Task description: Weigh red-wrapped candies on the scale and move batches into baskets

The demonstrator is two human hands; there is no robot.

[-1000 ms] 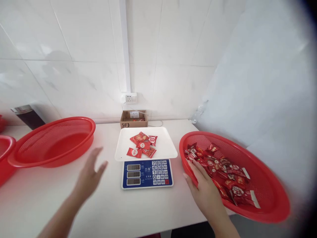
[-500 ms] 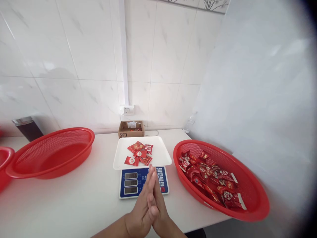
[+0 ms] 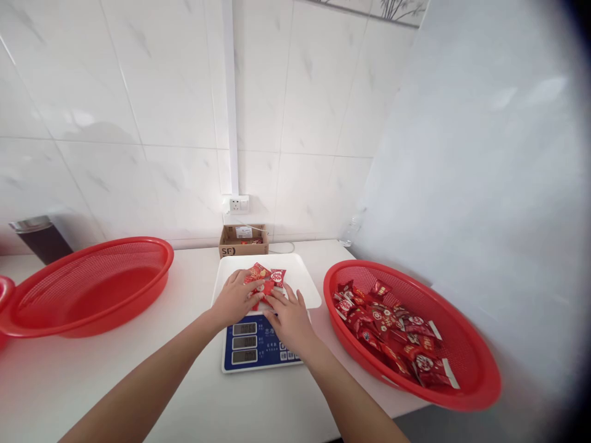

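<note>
1. Fingers of the left hand and right hand spread, slightly bent, over red packets on the white tray, mid-frame; whether they grip any, I cannot tell.
2. Right hand covers part of the scale, lower centre.
3. Cardboard box stands just behind the tray.
4. Filled basket, lower right, juts past the table's near edge.
5. Table surface separates scale and left-side basket.

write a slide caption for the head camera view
Left hand and right hand over red snack packets on a digital scale, beside a red perforated plastic basket of more.
</note>
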